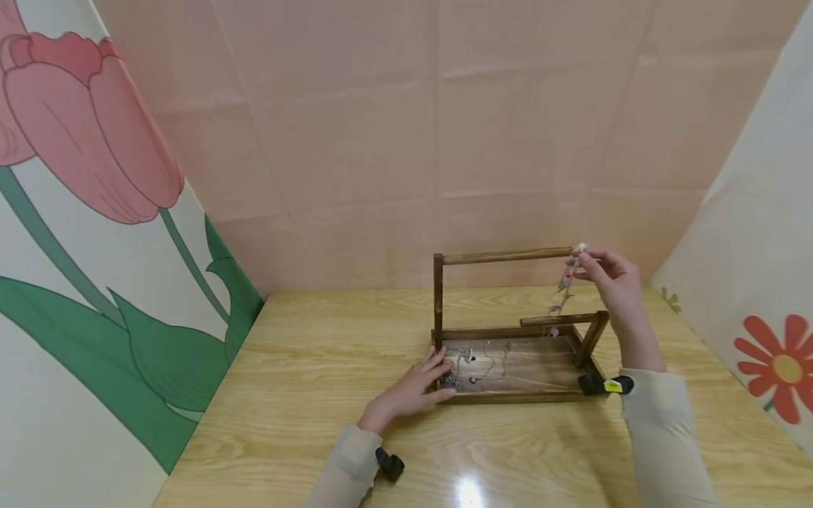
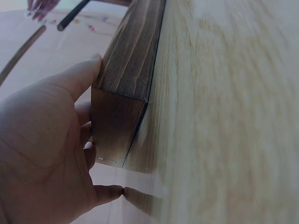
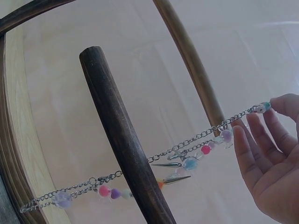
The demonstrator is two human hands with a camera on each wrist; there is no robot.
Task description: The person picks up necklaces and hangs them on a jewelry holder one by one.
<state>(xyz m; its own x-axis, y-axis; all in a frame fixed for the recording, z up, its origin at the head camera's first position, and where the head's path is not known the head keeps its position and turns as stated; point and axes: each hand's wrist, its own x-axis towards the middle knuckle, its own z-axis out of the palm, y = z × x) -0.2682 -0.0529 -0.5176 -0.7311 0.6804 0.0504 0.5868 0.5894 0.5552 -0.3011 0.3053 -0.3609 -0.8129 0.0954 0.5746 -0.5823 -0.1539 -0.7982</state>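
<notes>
My right hand (image 1: 612,279) pinches one end of a beaded chain necklace (image 3: 190,163) beside the free end of the stand's upper bar (image 1: 508,256). The silver chain with pink, blue and purple beads and metal spikes hangs down past the lower bar (image 1: 562,319). Whether its loop goes round the upper bar cannot be told. My left hand (image 1: 416,384) rests on the left end of the dark wooden jewelry stand (image 1: 527,397). In the left wrist view its thumb touches the front wall's edge, and several fingers reach over the end wall, partly hidden.
Inside the stand's tray lie a silver chain with a dark pendant (image 1: 467,355) and a thin chain necklace (image 1: 488,372). The stand sits on a light wood table (image 1: 330,353). A pink backdrop (image 1: 356,176) rises behind, with flower-printed panels on both sides.
</notes>
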